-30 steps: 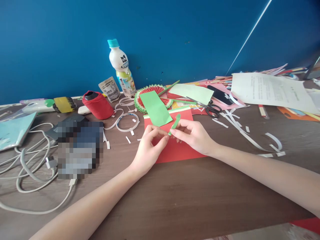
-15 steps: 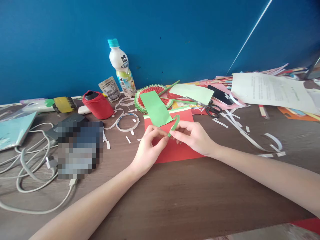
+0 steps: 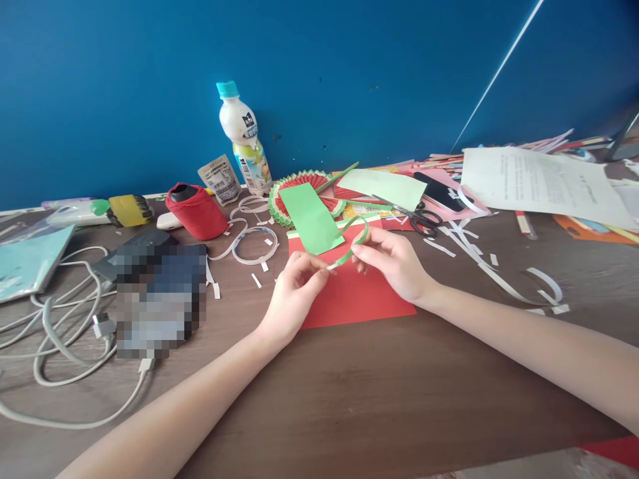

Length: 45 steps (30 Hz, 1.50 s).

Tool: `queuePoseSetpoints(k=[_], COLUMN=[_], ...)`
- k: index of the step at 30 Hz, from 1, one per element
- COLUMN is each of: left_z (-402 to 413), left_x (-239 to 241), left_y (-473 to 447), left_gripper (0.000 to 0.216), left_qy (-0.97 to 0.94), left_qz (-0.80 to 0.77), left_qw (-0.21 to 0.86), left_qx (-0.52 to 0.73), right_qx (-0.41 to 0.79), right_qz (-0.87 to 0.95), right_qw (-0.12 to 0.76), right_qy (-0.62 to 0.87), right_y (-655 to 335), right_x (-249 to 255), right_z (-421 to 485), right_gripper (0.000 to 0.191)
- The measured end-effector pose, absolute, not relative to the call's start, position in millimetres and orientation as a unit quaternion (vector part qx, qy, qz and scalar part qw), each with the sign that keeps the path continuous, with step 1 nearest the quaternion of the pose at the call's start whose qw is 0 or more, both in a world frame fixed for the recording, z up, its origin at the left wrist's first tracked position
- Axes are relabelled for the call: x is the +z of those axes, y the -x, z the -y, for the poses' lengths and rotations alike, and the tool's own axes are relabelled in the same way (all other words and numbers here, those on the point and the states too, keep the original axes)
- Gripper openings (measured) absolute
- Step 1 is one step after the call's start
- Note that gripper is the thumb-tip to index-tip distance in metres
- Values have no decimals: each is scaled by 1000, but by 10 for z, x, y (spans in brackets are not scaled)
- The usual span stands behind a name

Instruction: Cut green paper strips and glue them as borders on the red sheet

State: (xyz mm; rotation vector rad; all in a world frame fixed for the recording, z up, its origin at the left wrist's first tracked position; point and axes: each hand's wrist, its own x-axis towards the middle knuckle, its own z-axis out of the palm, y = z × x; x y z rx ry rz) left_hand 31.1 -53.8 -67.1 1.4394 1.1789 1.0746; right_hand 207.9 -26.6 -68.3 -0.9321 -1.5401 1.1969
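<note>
A narrow green paper strip (image 3: 344,259) curves between my two hands above a red sheet (image 3: 372,303). My left hand (image 3: 292,296) is closed in a pinch at the strip's near end, where a small white bit shows at the fingertips. Thumb and fingers of my right hand (image 3: 397,266) grip the strip further along, and its far end loops up and back over the red sheet. A bright green paper rectangle (image 3: 310,218) lies just beyond, partly over the red sheet and a pleated red paper fan (image 3: 294,183) with green edging.
Black-handled scissors (image 3: 424,221) lie behind my right hand, near white paper scraps (image 3: 492,269). A tape roll (image 3: 254,259) sits left of the red sheet. Further left are a bottle (image 3: 244,140), a red-wrapped object (image 3: 200,216), a blurred-out phone (image 3: 162,299) and white cables (image 3: 44,313).
My hands have drawn slightly apart, the right one moving up and right. The green strip now forms a wider loop, and a white bit shows at my left fingertips.
</note>
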Motion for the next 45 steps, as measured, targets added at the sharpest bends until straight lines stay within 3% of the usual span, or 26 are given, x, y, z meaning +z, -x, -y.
queuePoseSetpoints(k=[4, 7, 10, 13, 16, 20, 27, 32, 38, 45], left_z=[446, 347, 252, 186, 157, 166, 180, 208, 288, 277], left_x=[-627, -532, -401, -282, -218, -208, -226, -213, -218, -240], left_y=[-268, -188, -56, 80, 154, 128, 84, 42, -48, -12], left_gripper=[11, 10, 12, 15, 22, 28, 18, 26, 26, 13], left_qy=[-480, -465, -538, -657, -700, -736, -738, -757, -721, -709], left_qz=[-436, -457, -552, -654, -684, -650, -643, -582, -467, -459], left_qw=[575, 562, 458, 264, 147, 119, 69, 154, 462, 507], left_qx=[499, 508, 441, 266, 144, 145, 196, 254, 220, 170], right_qx=[491, 482, 469, 458, 448, 422, 376, 347, 323, 327], right_qz=[594, 584, 598, 620, 640, 681, 731, 759, 789, 796], right_qw=[515, 534, 530, 507, 493, 482, 456, 450, 438, 434], right_qy=[375, 375, 377, 385, 383, 354, 342, 317, 284, 268], right_y=[-2121, -2145, -2158, -2155, -2131, -2084, -2061, -2059, -2057, -2067], right_x=[-707, -713, -706, -690, -674, -650, -641, -640, -645, -668], right_z=[166, 115, 103, 124, 164, 227, 278, 279, 295, 295], right_gripper=[12, 11, 12, 12, 11, 8, 11, 16, 17, 19])
